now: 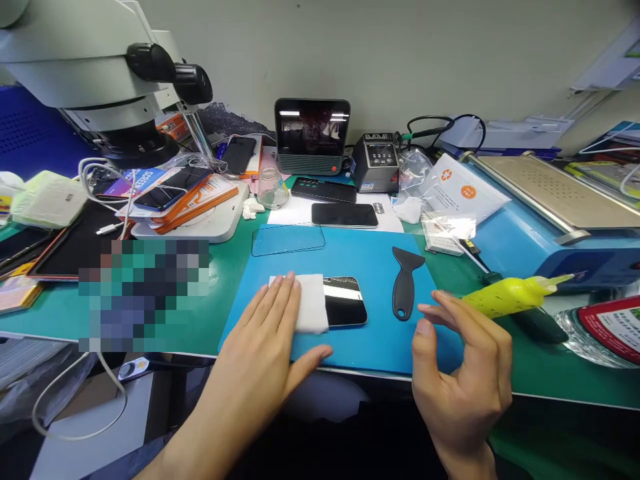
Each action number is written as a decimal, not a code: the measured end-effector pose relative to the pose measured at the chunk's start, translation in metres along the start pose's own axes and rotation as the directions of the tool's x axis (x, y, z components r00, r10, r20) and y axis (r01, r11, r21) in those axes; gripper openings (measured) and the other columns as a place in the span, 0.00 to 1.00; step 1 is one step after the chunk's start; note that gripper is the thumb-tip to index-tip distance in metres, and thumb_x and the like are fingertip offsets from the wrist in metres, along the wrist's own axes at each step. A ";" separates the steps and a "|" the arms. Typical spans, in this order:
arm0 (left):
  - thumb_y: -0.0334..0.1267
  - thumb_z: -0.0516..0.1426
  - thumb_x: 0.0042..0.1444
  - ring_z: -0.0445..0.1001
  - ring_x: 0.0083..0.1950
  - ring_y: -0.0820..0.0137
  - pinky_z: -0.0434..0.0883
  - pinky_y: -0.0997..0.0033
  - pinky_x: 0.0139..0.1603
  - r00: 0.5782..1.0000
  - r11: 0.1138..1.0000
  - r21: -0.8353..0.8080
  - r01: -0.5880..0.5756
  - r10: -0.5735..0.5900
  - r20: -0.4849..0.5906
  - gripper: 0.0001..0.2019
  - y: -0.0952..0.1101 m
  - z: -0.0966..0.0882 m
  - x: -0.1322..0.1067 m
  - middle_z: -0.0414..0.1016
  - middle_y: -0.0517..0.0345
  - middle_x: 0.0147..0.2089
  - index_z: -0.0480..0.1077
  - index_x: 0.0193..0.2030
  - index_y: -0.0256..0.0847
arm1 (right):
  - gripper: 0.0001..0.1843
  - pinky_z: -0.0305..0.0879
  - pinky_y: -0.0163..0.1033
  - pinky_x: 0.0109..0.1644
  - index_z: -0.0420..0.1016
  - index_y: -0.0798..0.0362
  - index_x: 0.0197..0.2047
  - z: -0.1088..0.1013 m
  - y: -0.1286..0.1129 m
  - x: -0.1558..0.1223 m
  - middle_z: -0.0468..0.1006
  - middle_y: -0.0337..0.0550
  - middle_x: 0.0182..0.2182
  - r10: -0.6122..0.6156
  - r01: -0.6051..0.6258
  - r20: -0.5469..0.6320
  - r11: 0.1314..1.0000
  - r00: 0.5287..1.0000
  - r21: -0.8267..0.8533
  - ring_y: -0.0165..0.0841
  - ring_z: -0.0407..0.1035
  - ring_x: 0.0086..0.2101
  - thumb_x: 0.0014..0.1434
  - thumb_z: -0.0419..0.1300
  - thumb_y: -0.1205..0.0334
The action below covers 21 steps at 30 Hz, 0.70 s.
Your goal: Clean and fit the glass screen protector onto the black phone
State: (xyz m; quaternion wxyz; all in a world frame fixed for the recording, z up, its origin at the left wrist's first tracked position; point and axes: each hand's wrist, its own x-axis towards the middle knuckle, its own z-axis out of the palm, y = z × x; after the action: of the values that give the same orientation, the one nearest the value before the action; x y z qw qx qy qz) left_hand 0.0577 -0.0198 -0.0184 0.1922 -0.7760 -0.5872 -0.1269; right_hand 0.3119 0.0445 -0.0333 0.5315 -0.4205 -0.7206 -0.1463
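My left hand (265, 340) lies flat on a folded white tissue (313, 303), pressing it onto the left part of a dark phone (346, 301). The phone's right end shows, glossy and reflecting light. Over the mat's right edge hovers my right hand (465, 360), its fingers bent and the thumb apart from them, with nothing visible between. Behind those fingers is a yellow squeeze bottle (515, 297), its nozzle pointing right; its left end is hidden. A black scraper (404, 287) rests on the blue mat (360, 350), left of my right hand. A clear black-rimmed screen glass (289, 240) lies farther back.
At the back are two more phones (345, 215), a glass jar (273, 188), a smart display (313, 137) and a soldering station (376, 162). A microscope (100, 67) overhangs the left. A blue machine (520, 257) and a red-labelled bottle (607, 330) stand right.
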 end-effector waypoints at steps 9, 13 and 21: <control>0.58 0.42 0.81 0.70 0.80 0.47 0.73 0.45 0.76 0.999 0.999 -0.006 0.047 -0.047 -0.003 0.40 0.034 -0.007 -0.010 0.65 0.33 0.81 0.61 0.79 0.20 | 0.22 0.81 0.52 0.61 0.80 0.62 0.63 -0.001 -0.002 0.001 0.86 0.56 0.49 0.011 -0.011 0.003 1.000 1.000 -0.024 0.41 0.82 0.49 0.67 0.68 0.76; 0.62 0.37 0.80 0.71 0.79 0.48 0.71 0.47 0.79 0.995 0.995 -0.032 0.099 -0.098 0.017 0.45 0.042 -0.001 0.015 0.70 0.29 0.78 0.64 0.77 0.19 | 0.22 0.81 0.51 0.62 0.80 0.62 0.63 0.000 -0.003 0.001 0.86 0.55 0.49 -0.003 0.003 -0.001 0.999 1.000 -0.037 0.40 0.83 0.48 0.66 0.68 0.77; 0.61 0.41 0.80 0.73 0.78 0.46 0.73 0.47 0.76 0.993 0.992 -0.030 0.119 -0.119 0.010 0.42 0.063 -0.009 0.005 0.67 0.29 0.79 0.64 0.78 0.19 | 0.24 0.83 0.48 0.57 0.80 0.63 0.64 0.000 -0.001 -0.001 0.85 0.57 0.52 0.009 -0.009 -0.006 1.000 1.000 -0.001 0.39 0.83 0.46 0.65 0.68 0.78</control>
State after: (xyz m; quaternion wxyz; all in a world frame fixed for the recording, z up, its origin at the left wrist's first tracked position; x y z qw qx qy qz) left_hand 0.1198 -0.0351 -0.0175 0.1701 -0.7428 -0.6314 -0.1438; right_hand 0.3108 0.0432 -0.0340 0.5339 -0.4235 -0.7172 -0.1456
